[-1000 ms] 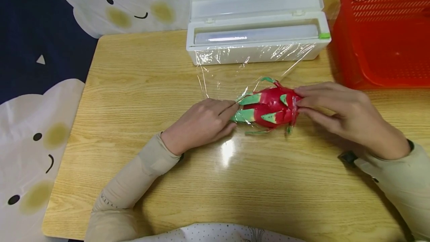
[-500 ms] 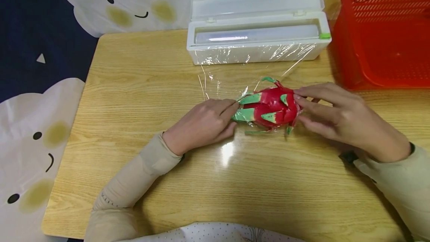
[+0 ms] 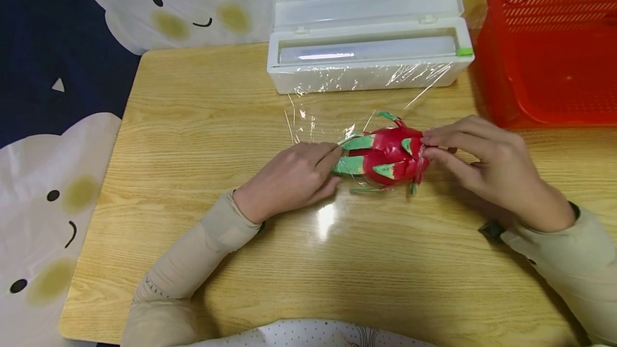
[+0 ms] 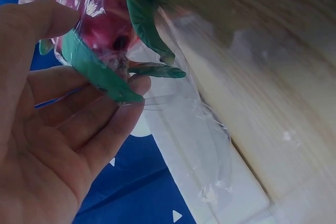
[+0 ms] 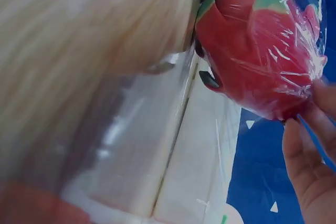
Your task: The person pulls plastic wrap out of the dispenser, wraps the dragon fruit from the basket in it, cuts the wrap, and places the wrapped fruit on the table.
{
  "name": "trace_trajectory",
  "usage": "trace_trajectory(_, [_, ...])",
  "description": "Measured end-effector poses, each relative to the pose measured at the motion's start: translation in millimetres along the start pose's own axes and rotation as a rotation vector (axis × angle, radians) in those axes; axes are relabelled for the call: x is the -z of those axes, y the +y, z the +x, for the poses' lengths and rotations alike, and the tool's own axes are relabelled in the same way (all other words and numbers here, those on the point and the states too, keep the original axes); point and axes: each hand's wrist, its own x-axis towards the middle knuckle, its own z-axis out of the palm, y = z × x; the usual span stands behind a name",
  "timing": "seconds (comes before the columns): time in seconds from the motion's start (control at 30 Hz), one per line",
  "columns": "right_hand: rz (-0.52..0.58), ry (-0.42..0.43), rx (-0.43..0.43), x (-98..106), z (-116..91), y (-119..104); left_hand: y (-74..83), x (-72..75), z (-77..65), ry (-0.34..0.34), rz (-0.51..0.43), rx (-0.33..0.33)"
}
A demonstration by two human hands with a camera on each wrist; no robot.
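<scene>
A red dragon fruit [image 3: 392, 149] with green scales lies on its side under clear cling film [image 3: 310, 122]. My left hand [image 3: 291, 175] holds its green-tipped end, thumb on one side and fingers beneath in the left wrist view. At the other end, my right hand [image 3: 491, 162] pinches the wrapped base between thumb and fingers. Film covers the fruit [image 5: 262, 51] tightly and wrinkles in the right wrist view. From the fruit, the sheet runs back to a white dispenser box [image 3: 366, 79], whose lid stands up over a film roll [image 3: 400, 47].
A red plastic basket [image 3: 498, 84] stands at the back right, beside the dispenser. The wooden table [image 3: 202, 111] ends at the left and back against a dark blue cloth [image 3: 43, 42] with cloud faces.
My right fingers have shifted at the fruit's base, lifting slightly and then pinching its film again. The left hand and the fruit have stayed almost still.
</scene>
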Motion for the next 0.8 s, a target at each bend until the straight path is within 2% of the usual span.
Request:
trace_trajectory(0.1, [0.016,0.002,-0.009,0.9,0.3,-1.6,-0.3,0.2,0.4,-0.001,-0.002,-0.003])
trace_trajectory(0.4, [-0.008,0.035,0.087,-1.3,-0.5,-1.7,-0.3,1.0,0.9,-0.005,-0.002,-0.004])
trace_trajectory(0.53, [-0.027,-0.001,0.118,2.4,-0.9,-2.3,-0.1,0.9,1.0,-0.006,0.001,-0.005])
trace_trajectory(0.8, [-0.086,-0.131,0.152,9.3,-0.3,0.6,0.6,-0.5,0.8,-0.012,0.019,0.003])
